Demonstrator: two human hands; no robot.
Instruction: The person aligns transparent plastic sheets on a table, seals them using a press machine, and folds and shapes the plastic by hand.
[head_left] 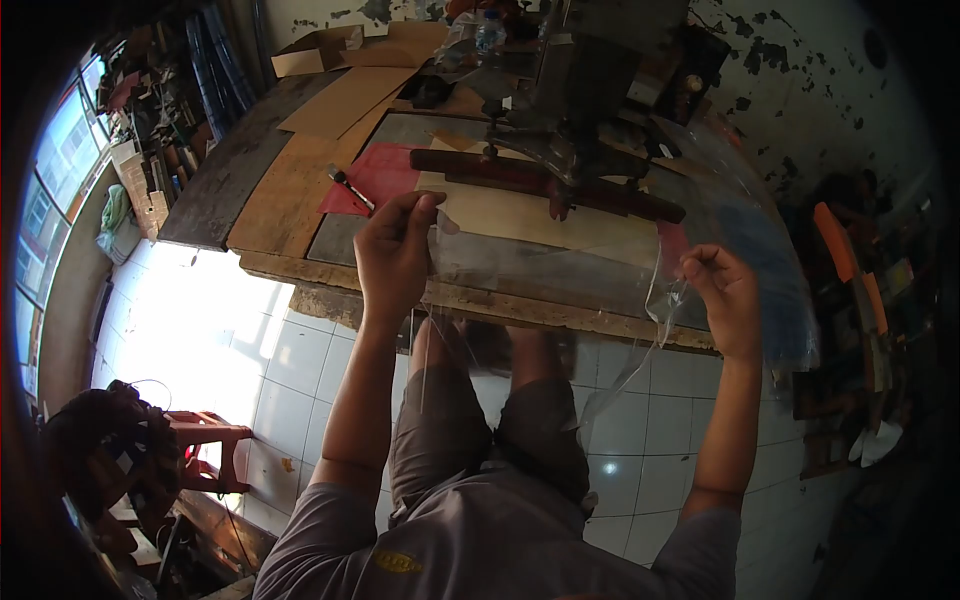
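A clear plastic sheet point(540, 268) hangs stretched between my two hands, above the front edge of the workbench. My left hand point(393, 250) pinches its upper left corner, thumb and fingers pressed together. At the right, my right hand point(722, 285) has its fingers closed on the crumpled right edge of the same plastic, and a loose strip trails below it. Behind the sheet, a press with a dark red bar point(480, 166) stands over a cream board point(520, 215) and red sheet material point(378, 172). A small brush-like tool point(350, 187) lies on the red material, near my left hand.
Cardboard pieces point(350, 100) and a plastic bottle point(489, 36) are at the back of the wooden workbench point(290, 262). More clear plastic point(765, 270) drapes over its right side. A red stool point(213, 450) stands at lower left, and shelves with materials line the right.
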